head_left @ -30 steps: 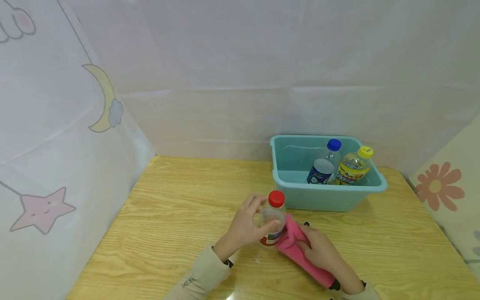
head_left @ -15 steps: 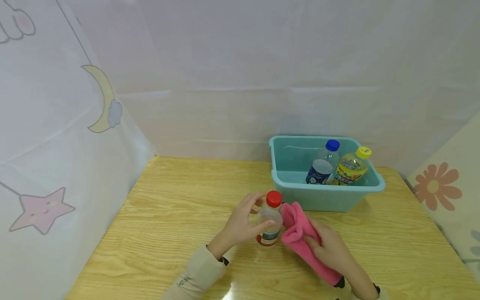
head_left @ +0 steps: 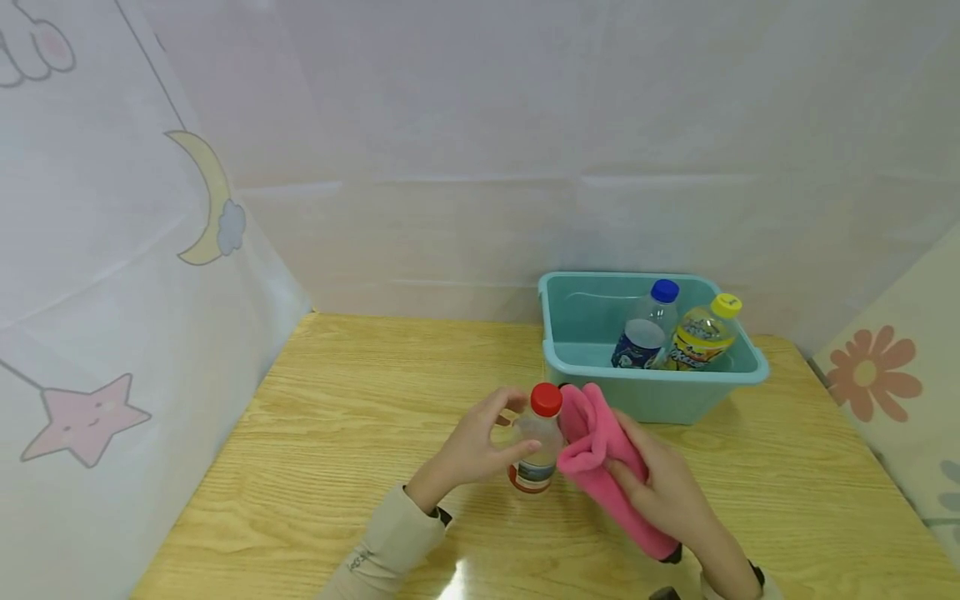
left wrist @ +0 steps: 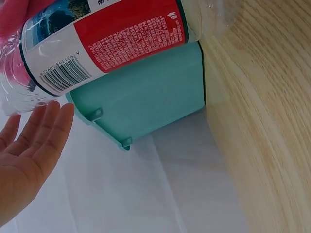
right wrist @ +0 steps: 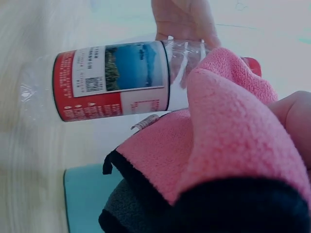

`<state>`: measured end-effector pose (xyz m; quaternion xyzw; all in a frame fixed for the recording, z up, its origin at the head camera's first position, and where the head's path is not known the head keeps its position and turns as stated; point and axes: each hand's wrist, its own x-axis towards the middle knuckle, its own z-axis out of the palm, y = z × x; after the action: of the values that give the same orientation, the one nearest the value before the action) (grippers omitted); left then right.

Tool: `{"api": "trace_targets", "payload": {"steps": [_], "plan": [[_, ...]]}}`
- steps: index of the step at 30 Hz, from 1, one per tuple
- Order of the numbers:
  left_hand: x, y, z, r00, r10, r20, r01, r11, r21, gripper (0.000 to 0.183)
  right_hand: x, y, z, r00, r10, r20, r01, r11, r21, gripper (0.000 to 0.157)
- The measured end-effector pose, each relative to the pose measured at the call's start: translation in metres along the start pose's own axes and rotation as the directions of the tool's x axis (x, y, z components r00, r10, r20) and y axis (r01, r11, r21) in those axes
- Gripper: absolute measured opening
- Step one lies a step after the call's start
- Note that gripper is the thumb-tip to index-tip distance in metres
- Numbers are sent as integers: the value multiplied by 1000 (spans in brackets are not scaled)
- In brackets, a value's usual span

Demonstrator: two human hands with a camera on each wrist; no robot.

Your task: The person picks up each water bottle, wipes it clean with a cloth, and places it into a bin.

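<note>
Upright on the table stands a clear plastic bottle [head_left: 536,454] with a red cap and a red-and-white label. My left hand [head_left: 477,446] is at its left side, the thumb in front and the other fingers behind. In the left wrist view those fingers [left wrist: 48,127] look straight, at or just beside the bottle's upper part. My right hand [head_left: 660,487] grips a folded pink cloth [head_left: 600,467] with a dark edge, close to the bottle's right side. The right wrist view shows the pink cloth [right wrist: 233,126] partly covering the bottle's neck and red cap.
Behind the hands is a teal bin [head_left: 626,400]. Inside it lean a blue-capped bottle [head_left: 647,329] and a yellow-capped bottle [head_left: 701,337]. The wooden table [head_left: 375,392] meets a pale printed sheet [head_left: 420,225] at the back. A small dark object [head_left: 664,593] shows at the bottom edge.
The pink cloth has lifted and come away from the bottle's lower side, then moved up beside its neck. My left hand has loosened and drawn slightly left; the bottle has shifted slightly left.
</note>
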<state>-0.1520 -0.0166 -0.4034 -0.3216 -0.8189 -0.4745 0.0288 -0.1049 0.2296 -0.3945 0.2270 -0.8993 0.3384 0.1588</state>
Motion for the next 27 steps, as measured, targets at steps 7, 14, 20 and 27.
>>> {"api": "trace_targets", "payload": {"steps": [7, 14, 20, 27], "plan": [[0, -2, -4, 997, 74, -4, -74, 997, 14, 46, 7, -5, 0, 996, -63, -67, 63, 998, -1, 59], [0, -4, -4, 991, 131, -7, -131, 991, 29, 43, 15, -10, 3, 985, -115, -126, 117, 993, 8, 57], [1, -4, -5, 992, 128, -7, -128, 992, 24, 44, 19, -15, 6, 989, -126, -76, 128, 992, 17, 46], [2, -4, -4, 990, 140, -16, -140, 990, 35, 44, 24, -23, 6, 986, -168, -16, 165, 978, -126, 38]]}}
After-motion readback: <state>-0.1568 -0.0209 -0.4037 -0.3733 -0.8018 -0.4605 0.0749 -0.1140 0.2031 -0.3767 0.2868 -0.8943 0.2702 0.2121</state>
